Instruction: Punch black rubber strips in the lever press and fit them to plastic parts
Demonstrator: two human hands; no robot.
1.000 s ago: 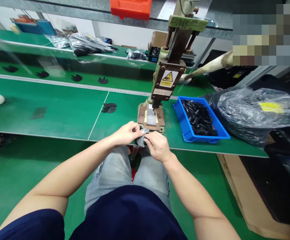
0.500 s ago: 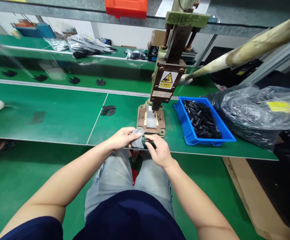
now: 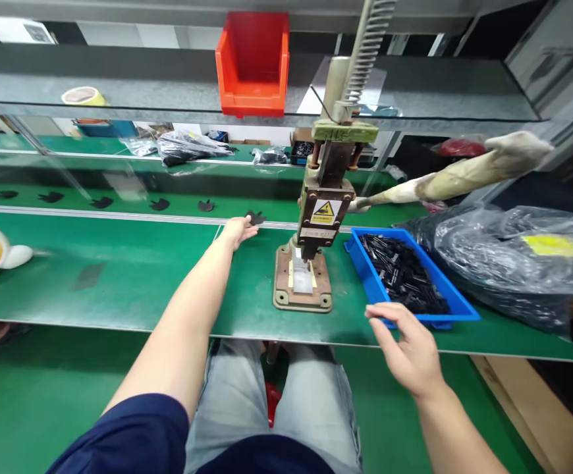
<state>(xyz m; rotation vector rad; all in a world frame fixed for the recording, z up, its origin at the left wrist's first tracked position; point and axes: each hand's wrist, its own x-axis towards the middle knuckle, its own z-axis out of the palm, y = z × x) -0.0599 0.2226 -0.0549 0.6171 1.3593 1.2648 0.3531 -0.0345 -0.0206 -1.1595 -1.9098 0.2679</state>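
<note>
Showing at the fingertips of the left hand (image 3: 237,230), a black piece (image 3: 255,218) is seen by the near edge of the green strip (image 3: 279,207); whether it is pinched or merely touched cannot be told. The right hand (image 3: 409,349) is poised at the near corner of the blue bin (image 3: 365,271), thumb and fingers parted, nothing seen between them. From its thin look, the piece is judged light, slightly flexible and hardly fragile, best taken flat by its broad part. Similar pieces (image 3: 206,206) are spaced leftward along the strip. Between the hands, sideways travel is obstructed by the press (image 3: 323,210), whose lever (image 3: 429,187) is extended rightward behind the bin; black parts (image 3: 405,273) are heaped inside.
</note>
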